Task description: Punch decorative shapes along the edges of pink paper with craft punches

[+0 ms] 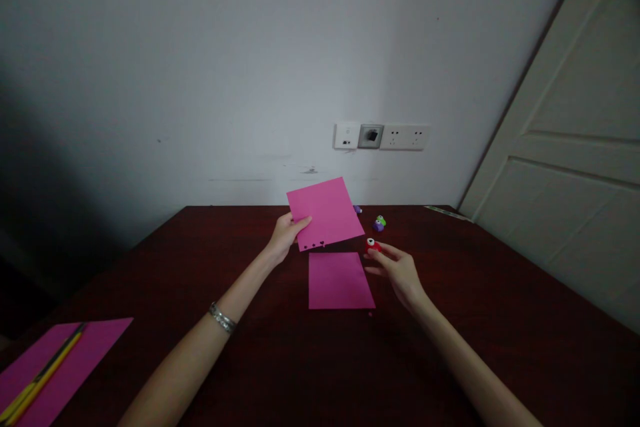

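Note:
My left hand [287, 235] grips a pink sheet of paper [327, 210] by its left edge, thumb on top, holding it up off the table. Several small punched holes, one heart-shaped, run along the sheet's lower edge. Between the fingertips of my right hand [400, 270] is a small red craft punch [372, 246], just right of the raised sheet and apart from it. Below them a second pink sheet [340, 281] lies flat on the dark table. A tiny pink paper piece [371, 314] rests by its lower right corner.
Purple and green craft punches [380, 223] lie at the back of the table [240, 373]. At the front left, a yellow-and-black tool [43, 373], its kind unclear, lies on another pink sheet [93, 353]. Wall sockets [405, 137] are behind; a door [575, 160] stands right.

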`<action>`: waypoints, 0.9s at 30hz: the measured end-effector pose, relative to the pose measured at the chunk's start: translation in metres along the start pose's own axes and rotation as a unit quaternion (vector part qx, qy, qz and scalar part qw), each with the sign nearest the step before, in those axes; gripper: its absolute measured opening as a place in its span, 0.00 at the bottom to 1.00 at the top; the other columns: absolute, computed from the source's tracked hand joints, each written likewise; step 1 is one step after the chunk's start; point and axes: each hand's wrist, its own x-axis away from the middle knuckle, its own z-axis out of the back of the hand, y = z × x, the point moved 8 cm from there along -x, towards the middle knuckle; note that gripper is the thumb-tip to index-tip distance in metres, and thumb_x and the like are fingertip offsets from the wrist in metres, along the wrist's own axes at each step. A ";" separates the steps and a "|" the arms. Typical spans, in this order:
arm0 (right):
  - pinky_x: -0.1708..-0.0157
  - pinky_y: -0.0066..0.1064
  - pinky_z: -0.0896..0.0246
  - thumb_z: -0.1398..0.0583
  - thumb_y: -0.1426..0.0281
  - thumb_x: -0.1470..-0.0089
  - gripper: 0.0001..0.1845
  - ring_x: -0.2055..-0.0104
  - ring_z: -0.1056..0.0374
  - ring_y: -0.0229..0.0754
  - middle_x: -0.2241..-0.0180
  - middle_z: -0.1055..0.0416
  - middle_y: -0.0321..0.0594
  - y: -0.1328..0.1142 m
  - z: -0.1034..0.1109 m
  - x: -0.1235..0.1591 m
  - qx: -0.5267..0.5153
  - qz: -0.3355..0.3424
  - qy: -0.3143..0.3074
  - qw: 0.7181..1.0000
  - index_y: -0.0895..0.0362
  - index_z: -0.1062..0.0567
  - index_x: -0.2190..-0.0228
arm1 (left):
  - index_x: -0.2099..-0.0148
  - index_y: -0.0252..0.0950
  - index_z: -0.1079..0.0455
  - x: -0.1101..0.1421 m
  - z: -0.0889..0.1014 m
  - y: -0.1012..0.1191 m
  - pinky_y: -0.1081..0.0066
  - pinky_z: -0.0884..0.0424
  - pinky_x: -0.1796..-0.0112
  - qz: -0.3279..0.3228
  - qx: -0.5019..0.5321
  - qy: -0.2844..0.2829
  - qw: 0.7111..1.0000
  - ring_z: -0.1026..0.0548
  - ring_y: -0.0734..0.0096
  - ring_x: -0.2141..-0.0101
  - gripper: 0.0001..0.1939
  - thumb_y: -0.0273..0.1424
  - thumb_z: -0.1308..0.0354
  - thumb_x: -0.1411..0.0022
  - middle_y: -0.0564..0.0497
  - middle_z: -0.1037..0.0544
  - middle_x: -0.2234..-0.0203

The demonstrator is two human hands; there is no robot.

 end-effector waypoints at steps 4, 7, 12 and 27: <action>0.70 0.36 0.29 0.38 0.62 0.59 0.18 0.64 0.29 0.46 0.66 0.26 0.46 0.009 0.013 -0.015 0.091 0.018 -0.005 0.996 0.60 0.30 0.66 | 0.59 0.29 0.30 -0.002 0.004 -0.001 0.67 0.30 0.66 0.002 0.006 -0.004 1.000 0.25 0.67 0.68 0.18 0.31 0.37 0.53 0.42 0.24 0.65; 0.73 0.35 0.30 0.42 0.60 0.56 0.16 0.65 0.28 0.46 0.67 0.26 0.46 0.011 0.029 -0.032 0.199 0.043 0.020 0.979 0.58 0.32 0.67 | 0.60 0.29 0.30 -0.003 0.007 0.000 0.68 0.30 0.67 0.007 0.003 -0.001 1.000 0.25 0.67 0.69 0.18 0.31 0.37 0.53 0.42 0.24 0.65; 0.63 0.40 0.37 0.40 0.60 0.59 0.15 0.61 0.32 0.52 0.68 0.27 0.46 0.002 0.063 -0.065 0.344 0.082 0.095 0.930 0.57 0.32 0.71 | 0.59 0.29 0.31 -0.004 0.013 -0.001 0.68 0.29 0.68 0.017 -0.008 -0.004 1.000 0.25 0.66 0.69 0.18 0.32 0.37 0.53 0.41 0.24 0.64; 0.60 0.43 0.45 0.42 0.56 0.58 0.20 0.57 0.38 0.57 0.58 0.35 0.54 0.018 0.077 -0.102 0.536 0.057 0.140 0.831 0.59 0.26 0.68 | 0.59 0.30 0.30 -0.002 0.015 0.008 0.69 0.29 0.68 0.015 -0.005 -0.005 1.000 0.25 0.65 0.68 0.19 0.32 0.36 0.54 0.42 0.24 0.67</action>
